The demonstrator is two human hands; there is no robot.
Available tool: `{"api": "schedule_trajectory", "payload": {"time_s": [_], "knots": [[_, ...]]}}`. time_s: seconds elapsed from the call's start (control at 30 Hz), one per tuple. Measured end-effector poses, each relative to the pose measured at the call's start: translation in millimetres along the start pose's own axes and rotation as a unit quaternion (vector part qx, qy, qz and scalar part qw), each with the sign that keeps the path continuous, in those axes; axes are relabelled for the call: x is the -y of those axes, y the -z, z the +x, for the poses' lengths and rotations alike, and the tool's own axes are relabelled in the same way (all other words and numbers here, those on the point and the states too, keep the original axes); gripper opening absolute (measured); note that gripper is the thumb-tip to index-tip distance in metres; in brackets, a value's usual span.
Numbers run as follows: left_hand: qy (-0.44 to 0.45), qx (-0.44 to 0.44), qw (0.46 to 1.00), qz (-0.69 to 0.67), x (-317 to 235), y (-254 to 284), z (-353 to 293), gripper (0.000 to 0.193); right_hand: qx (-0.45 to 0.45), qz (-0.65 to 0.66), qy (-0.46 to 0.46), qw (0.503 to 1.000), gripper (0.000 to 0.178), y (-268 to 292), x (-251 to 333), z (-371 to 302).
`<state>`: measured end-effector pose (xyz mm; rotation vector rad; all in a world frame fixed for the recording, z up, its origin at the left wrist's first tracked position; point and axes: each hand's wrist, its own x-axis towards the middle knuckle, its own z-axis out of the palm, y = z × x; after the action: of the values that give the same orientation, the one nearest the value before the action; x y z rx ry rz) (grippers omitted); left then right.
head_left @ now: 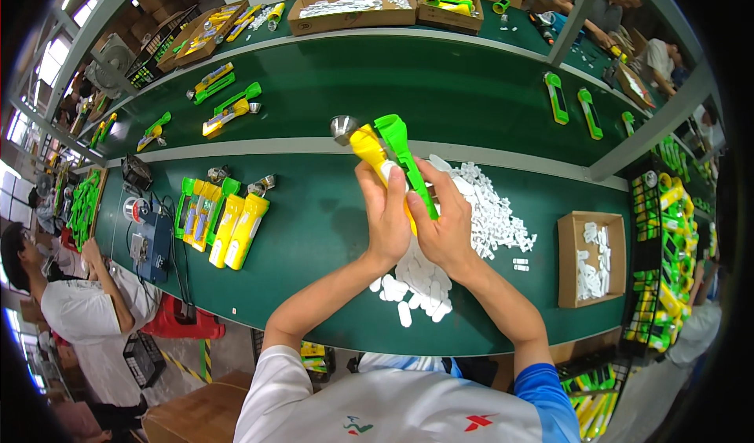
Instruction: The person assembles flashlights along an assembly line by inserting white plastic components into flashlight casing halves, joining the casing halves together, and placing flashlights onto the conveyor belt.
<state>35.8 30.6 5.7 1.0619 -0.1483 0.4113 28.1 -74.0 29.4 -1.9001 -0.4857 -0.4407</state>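
Above the middle of the green bench, my left hand [386, 211] is closed around a yellow plastic handle [367, 146] with a round metal cup [342, 129] at its far end. Close beside it, my right hand [446, 227] grips a long green plastic handle shell [399, 148]. The two pieces stand side by side, tilted up and away from me; my fingers hide their lower ends. Under and beyond my hands lie a heap of small white plastic parts [491, 215] and a pile of flat white oval pieces [424, 278].
To the left lie yellow and green handles [239, 231] beside a blue box-shaped device [151, 243] with cables. A cardboard box [565, 262] of white parts sits at right, near a black crate [648, 286] of handles. A conveyor belt [330, 89] runs behind. A person [86, 309] works at left.
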Motion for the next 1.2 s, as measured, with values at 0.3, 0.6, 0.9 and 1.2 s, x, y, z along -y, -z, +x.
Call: {"api": "schedule_trajectory", "payload": {"time_s": [0.3,0.6,0.9,1.2], "knots": [[0.002,0.039,0.999,0.022,-12.0,-4.2,-1.9,0.034,0.048,-0.007,0.057,0.997,0.056,-4.8,-6.3,-1.8],[0.009,0.037,0.999,0.038,-15.7,-6.9,-9.3,0.038,0.106,0.09,-0.102,0.985,0.062,8.6,11.7,-7.0],[-0.023,0.049,0.99,0.127,-24.0,-13.5,-10.2,0.04,0.159,0.105,-0.097,0.977,0.06,13.4,11.9,-5.1],[-0.038,0.112,0.983,0.143,-18.4,-3.1,-1.4,0.043,0.172,0.106,-0.078,0.976,0.069,19.3,11.8,1.3]]}}
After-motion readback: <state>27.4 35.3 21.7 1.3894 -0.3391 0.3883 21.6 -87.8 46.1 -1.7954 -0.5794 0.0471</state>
